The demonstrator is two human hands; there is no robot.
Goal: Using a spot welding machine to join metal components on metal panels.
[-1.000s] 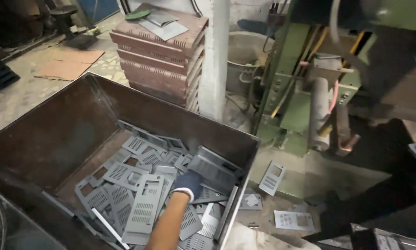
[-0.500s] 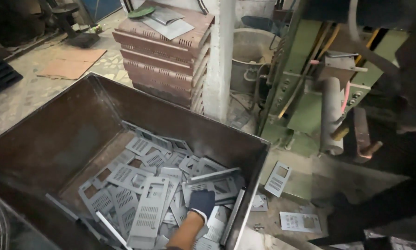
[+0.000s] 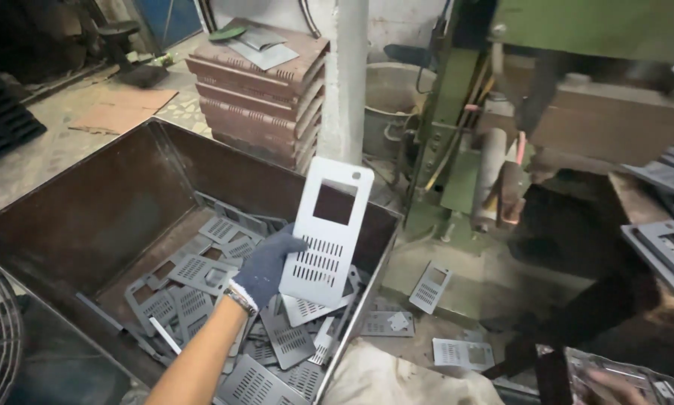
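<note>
Half a second ago the gloved left hand (image 3: 268, 264) was down among the loose plates near the lower middle of the frame; now it is raised to the centre of the picture with one plate lifted clear of the pile. That means a single piece has been separated from the heap and is out of the bin's contents, held up in the air above them.

The hand wears a dark blue knit glove, its fingers closed on the lower left edge of the pale grey stamped plate (image 3: 326, 229). This plate is thin, flat sheet metal with rounded corners, a square window cut in its upper half, a small hole near the top and rows of narrow vent slots below. It stands roughly upright, tilted slightly to the right.

Below it, the rusty brown steel bin (image 3: 89, 217) fills the left and lower left of the frame, its floor strewn with similar slotted plates (image 3: 194, 281), darker and overlapping. More such plates lie on the dusty floor (image 3: 431, 286) at lower right. At the bottom right corner a blurred shape may be the right hand (image 3: 615, 382), but I cannot tell how it is set
</note>
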